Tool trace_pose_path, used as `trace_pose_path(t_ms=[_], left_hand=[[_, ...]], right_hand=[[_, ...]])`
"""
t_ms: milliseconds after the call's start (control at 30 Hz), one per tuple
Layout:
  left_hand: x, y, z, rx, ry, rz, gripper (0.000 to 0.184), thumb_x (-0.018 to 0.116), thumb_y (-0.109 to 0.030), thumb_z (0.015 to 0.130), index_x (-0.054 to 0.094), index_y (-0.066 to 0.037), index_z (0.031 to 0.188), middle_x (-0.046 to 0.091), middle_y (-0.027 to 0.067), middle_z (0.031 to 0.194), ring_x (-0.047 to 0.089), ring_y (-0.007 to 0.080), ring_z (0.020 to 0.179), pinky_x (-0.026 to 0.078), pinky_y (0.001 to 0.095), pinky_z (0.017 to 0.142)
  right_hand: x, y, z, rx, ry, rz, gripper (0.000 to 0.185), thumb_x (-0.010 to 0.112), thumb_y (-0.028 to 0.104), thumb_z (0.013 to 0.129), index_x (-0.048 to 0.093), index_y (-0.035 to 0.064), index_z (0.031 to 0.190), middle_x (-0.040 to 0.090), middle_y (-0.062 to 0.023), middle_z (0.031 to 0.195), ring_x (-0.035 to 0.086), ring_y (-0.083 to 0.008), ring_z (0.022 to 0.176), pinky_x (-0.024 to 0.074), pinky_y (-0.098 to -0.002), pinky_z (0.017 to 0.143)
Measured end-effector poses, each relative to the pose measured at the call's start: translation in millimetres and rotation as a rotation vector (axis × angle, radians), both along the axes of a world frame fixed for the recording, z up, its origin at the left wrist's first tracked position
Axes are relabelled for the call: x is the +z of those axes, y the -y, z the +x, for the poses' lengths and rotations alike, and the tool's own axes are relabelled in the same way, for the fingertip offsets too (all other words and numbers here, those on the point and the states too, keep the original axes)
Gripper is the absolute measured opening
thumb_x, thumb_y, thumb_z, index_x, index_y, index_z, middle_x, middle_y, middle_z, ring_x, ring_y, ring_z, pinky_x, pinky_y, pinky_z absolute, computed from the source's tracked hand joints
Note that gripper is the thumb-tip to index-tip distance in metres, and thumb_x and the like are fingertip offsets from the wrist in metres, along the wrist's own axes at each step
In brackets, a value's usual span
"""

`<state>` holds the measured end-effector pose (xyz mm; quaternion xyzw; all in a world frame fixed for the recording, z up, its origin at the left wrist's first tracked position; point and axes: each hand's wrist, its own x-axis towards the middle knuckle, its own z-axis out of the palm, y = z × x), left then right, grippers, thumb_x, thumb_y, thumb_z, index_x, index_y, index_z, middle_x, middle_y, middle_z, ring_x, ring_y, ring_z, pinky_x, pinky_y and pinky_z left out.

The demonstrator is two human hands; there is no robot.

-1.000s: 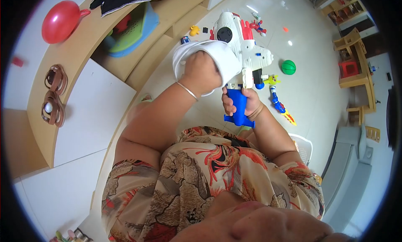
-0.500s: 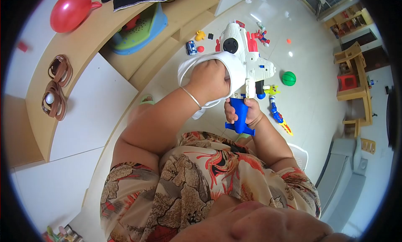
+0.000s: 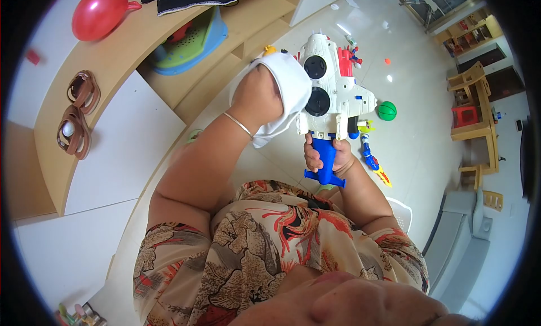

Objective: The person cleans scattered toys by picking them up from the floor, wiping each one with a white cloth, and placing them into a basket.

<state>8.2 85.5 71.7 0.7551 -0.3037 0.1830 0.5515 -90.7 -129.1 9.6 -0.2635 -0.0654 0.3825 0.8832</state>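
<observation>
Fingers (image 3: 311,156) of my right hand (image 3: 343,158) clasp the blue plastic handle (image 3: 324,157) of a white winged plastic toy (image 3: 345,96) before me. To its left, my left hand (image 3: 256,95), apart from the right, grips a bunched white cloth (image 3: 293,82). Beyond, on the right, lie a blue-and-yellow toy sword (image 3: 372,162) and, farther, a round green ball (image 3: 386,111) on the glossy pale floor (image 3: 414,140).
</observation>
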Motion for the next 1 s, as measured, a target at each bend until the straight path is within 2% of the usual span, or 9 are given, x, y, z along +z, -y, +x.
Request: trace_pose_path(t_ms=[33, 200, 333, 400, 433, 567, 667, 733, 1000], left_hand=[[0, -1, 1, 0.023, 0.039, 0.012, 0.047, 0.07, -0.019, 0.072, 0.052, 0.001, 0.111, 0.061, 0.0167, 0.105, 0.06, 0.0304, 0.096, 0.048, 0.0361, 0.081], [-1, 8, 0, -0.003, -0.011, 0.095, 0.046, 0.069, -0.02, 0.074, 0.052, 0.001, 0.11, 0.061, 0.018, 0.104, 0.06, 0.0326, 0.094, 0.047, 0.0369, 0.081], [2, 15, -4, 0.053, -0.141, 0.144, 0.042, 0.067, -0.022, 0.076, 0.052, 0.001, 0.109, 0.061, 0.0204, 0.103, 0.059, 0.0346, 0.095, 0.047, 0.0378, 0.081], [-6, 14, 0, 0.047, -0.145, 0.152, 0.042, 0.066, -0.022, 0.077, 0.052, 0.001, 0.109, 0.061, 0.0206, 0.103, 0.059, 0.0348, 0.095, 0.047, 0.0379, 0.081], [-11, 14, 2, 0.044, -0.149, 0.16, 0.042, 0.066, -0.022, 0.077, 0.052, 0.001, 0.109, 0.06, 0.0209, 0.103, 0.059, 0.035, 0.095, 0.047, 0.038, 0.08], [-15, 15, 4, 0.064, -0.129, 0.159, 0.039, 0.066, -0.022, 0.077, 0.054, 0.001, 0.107, 0.061, 0.0201, 0.102, 0.06, 0.0349, 0.093, 0.047, 0.038, 0.079], [-9, 15, 1, 0.055, -0.089, 0.126, 0.037, 0.067, -0.022, 0.076, 0.055, -0.001, 0.104, 0.061, 0.0192, 0.101, 0.06, 0.0338, 0.091, 0.048, 0.0372, 0.078], [-10, 14, 0, 0.07, -0.164, 0.139, 0.035, 0.068, -0.021, 0.075, 0.057, -0.001, 0.102, 0.062, 0.0186, 0.099, 0.061, 0.0327, 0.09, 0.048, 0.0362, 0.077], [-15, 13, 4, 0.092, -0.174, 0.045, 0.037, 0.07, -0.019, 0.075, 0.056, -0.001, 0.103, 0.064, 0.0168, 0.094, 0.063, 0.029, 0.086, 0.05, 0.0347, 0.074]], right_hand=[[1, 1, 0, 0.0, 0.02, -0.015, 0.056, 0.069, 0.036, 0.067, 0.048, 0.0027, 0.107, 0.053, -0.0104, 0.075, 0.053, -0.0209, 0.057, 0.0462, -0.0326, 0.056], [-1, 0, -4, 0.024, 0.041, -0.102, 0.054, 0.069, 0.032, 0.066, 0.05, 0.0006, 0.105, 0.055, -0.0123, 0.074, 0.055, -0.0221, 0.058, 0.0468, -0.0331, 0.055], [-1, 2, -2, -0.004, 0.07, -0.14, 0.048, 0.068, 0.026, 0.07, 0.05, -0.0002, 0.106, 0.056, -0.0132, 0.076, 0.057, -0.0228, 0.06, 0.0485, -0.0332, 0.057], [-2, 5, -1, -0.05, 0.074, -0.287, 0.043, 0.066, 0.022, 0.073, 0.05, -0.0006, 0.106, 0.058, -0.0133, 0.078, 0.058, -0.023, 0.062, 0.0499, -0.033, 0.058], [-3, 5, -1, -0.05, 0.075, -0.27, 0.041, 0.065, 0.019, 0.074, 0.05, -0.0011, 0.106, 0.058, -0.0131, 0.079, 0.059, -0.023, 0.063, 0.0507, -0.0327, 0.059], [-2, 4, -2, -0.065, 0.079, -0.287, 0.043, 0.066, 0.021, 0.073, 0.05, -0.0013, 0.107, 0.058, -0.0138, 0.079, 0.058, -0.0233, 0.062, 0.0503, -0.0333, 0.058], [-5, 3, -1, 0.002, 0.075, -0.193, 0.047, 0.067, 0.025, 0.071, 0.049, -0.0002, 0.107, 0.057, -0.0137, 0.078, 0.057, -0.0234, 0.061, 0.0498, -0.0335, 0.058], [-5, 2, -3, 0.043, 0.042, -0.134, 0.052, 0.068, 0.03, 0.068, 0.049, 0.001, 0.106, 0.056, -0.0128, 0.076, 0.056, -0.0228, 0.059, 0.0487, -0.0329, 0.057], [-9, -3, -8, 0.113, -0.008, -0.032, 0.057, 0.069, 0.036, 0.066, 0.047, 0.002, 0.106, 0.053, -0.0111, 0.074, 0.054, -0.0205, 0.056, 0.0454, -0.0324, 0.054]])
